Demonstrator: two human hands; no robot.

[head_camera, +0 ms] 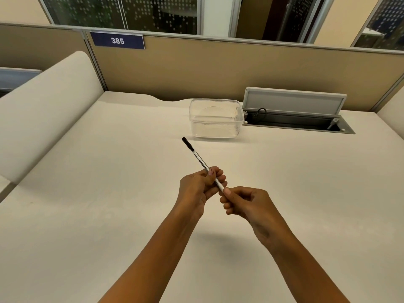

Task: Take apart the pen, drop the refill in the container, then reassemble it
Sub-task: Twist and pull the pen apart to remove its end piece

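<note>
Nearest the camera, two bare forearms reached up from the near edge and met over the middle of the counter (109,215). The left hand (197,186) had its grip curled round the white barrel of the pen (200,161), thumb pressed on top. The right hand (244,202) pinched the pen's near end between thumb and fingertips, so that end was hidden and I could not tell which part it held.

The pen was lifted clear of the counter, not resting on it. Its long axis ran from the right hand at the near right up to the black end at the far left, which stuck out well past the left hand. Both hands were on it, touching or nearly so; the left held the middle, the right the tip nearest the body. My judgement is that the pen was whole and the taking apart was only starting, with a twist or pull along that axis to come.

Beyond it, further and a little right, stood the clear container (216,119), which looked empty. To its right an open cable hatch (295,112) sat in the counter.

Counted: one pen, one container, two hands, no loose refill in sight.
</note>
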